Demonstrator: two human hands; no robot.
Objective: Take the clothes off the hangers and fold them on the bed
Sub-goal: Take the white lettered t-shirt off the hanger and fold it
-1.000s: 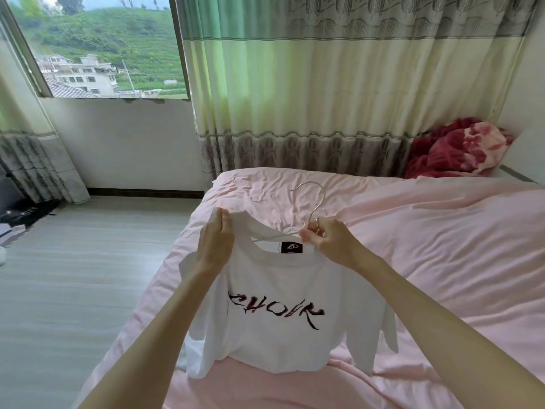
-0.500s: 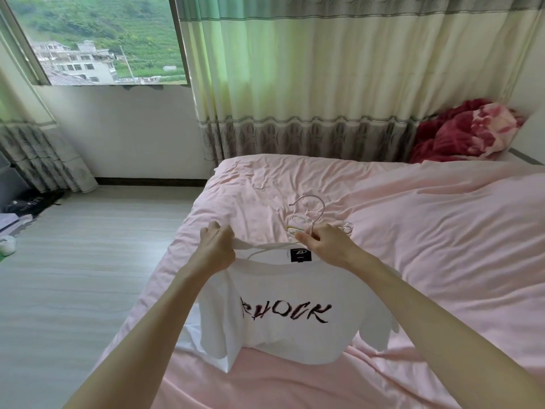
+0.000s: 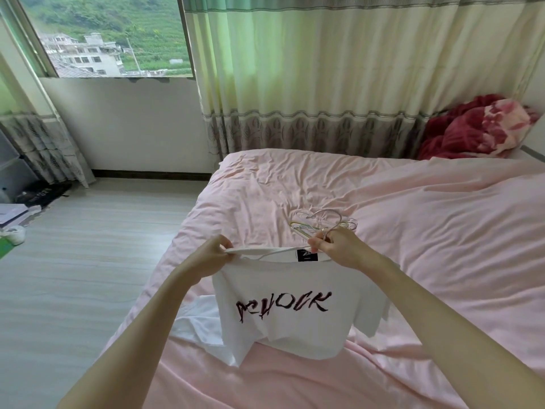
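A white tee (image 3: 289,305) with dark red lettering hangs in the air over the near part of the pink bed (image 3: 427,231), its lower hem brushing the sheet. The left hand (image 3: 211,255) pinches the collar at its left end, thumb and fingers closed on the fabric. The right hand (image 3: 339,249) grasps the wire hanger (image 3: 330,221) at the base of its hook, by the collar's right end; the hook rises above the knuckles. A thin white arm of the hanger shows inside the neck opening, just beside a black label (image 3: 307,255). On the sheet behind the right hand lies a small pile of hangers (image 3: 303,224), though how many is hard to tell from here. More white cloth (image 3: 197,323) lies crumpled on the bed, below and left of the tee. A red blanket (image 3: 477,128) sits bunched at the bed's far right corner, against the curtain (image 3: 324,84).
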